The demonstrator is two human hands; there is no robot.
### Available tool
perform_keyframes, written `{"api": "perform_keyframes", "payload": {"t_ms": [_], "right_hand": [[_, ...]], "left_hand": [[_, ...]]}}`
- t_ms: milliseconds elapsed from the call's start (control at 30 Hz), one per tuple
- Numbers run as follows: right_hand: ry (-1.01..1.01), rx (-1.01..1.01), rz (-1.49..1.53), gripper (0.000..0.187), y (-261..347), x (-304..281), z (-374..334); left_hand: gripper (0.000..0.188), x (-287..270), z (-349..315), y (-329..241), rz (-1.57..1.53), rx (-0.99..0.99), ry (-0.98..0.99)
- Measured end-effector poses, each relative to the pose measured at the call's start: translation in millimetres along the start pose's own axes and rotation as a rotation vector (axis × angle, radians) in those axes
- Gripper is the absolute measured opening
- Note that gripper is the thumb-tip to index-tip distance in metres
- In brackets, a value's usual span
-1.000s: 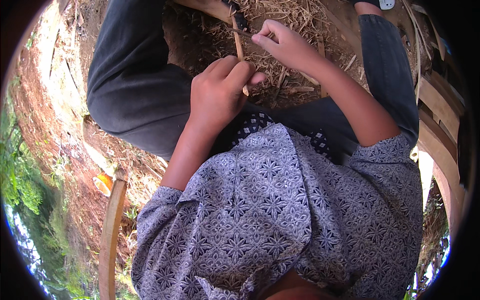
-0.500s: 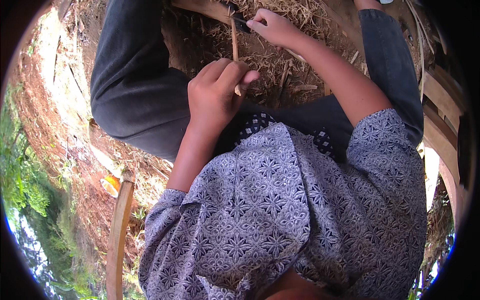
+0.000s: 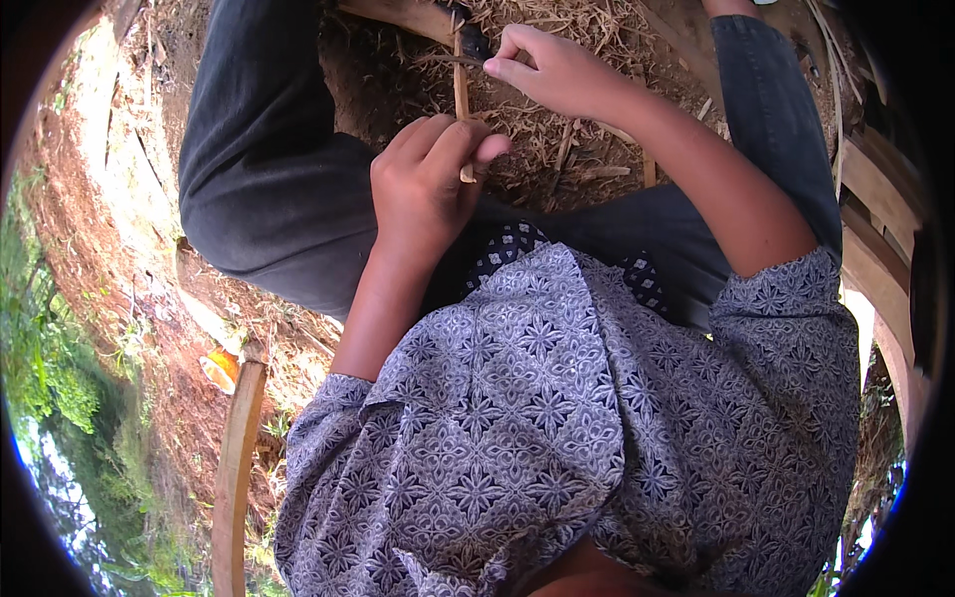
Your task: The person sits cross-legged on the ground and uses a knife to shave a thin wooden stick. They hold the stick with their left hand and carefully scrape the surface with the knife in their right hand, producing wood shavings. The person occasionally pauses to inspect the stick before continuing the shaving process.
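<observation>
My left hand (image 3: 423, 169) is wrapped round a slim pale wooden stick (image 3: 461, 90). The stick points away from me, and its short near end pokes out below my fingers. My right hand (image 3: 542, 70) is closed in a pinch on a thin-bladed knife (image 3: 453, 60). Its dark narrow blade lies across the stick near the far end. Most of the knife's handle is hidden by my fingers. Just beyond, the stick's far tip is close to the dark end of a thick piece of wood (image 3: 403, 15).
Pale wood shavings (image 3: 587, 60) litter the brown soil between my legs in dark trousers (image 3: 269, 209). Curved wooden pieces (image 3: 880, 254) stand at the right. A wooden post (image 3: 237, 478) and an orange-and-white object (image 3: 220, 369) are at the left.
My right hand has come slightly nearer to me, and the blade has shifted down along the stick. My right elbow has swung outward. The left hand has barely moved.
</observation>
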State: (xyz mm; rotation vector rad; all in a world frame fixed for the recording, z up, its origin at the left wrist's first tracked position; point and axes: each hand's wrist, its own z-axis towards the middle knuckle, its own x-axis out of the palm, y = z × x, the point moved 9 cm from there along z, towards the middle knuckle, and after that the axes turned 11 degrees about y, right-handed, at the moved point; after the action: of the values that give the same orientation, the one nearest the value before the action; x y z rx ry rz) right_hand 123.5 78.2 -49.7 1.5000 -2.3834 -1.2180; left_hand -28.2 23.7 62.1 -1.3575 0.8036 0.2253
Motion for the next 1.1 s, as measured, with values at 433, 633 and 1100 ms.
{"api": "perform_keyframes", "payload": {"t_ms": [433, 633, 1100], "right_hand": [[0.012, 0.013, -0.069, 0.034, -0.8, 2.8, 18.8], [0.001, -0.005, -0.1, 0.036, 0.7, 0.7, 24.2], [-0.182, 0.105, -0.111, 0.034, -55.9, 3.8, 71.5]], "left_hand": [[0.022, 0.1, 1.2, 1.5, -0.001, -0.028, 0.015], [0.019, 3.1, 0.2, 2.3, -0.007, -0.042, 0.049], [0.016, 9.0, 6.8, -3.2, 0.07, -0.002, 0.101]]}}
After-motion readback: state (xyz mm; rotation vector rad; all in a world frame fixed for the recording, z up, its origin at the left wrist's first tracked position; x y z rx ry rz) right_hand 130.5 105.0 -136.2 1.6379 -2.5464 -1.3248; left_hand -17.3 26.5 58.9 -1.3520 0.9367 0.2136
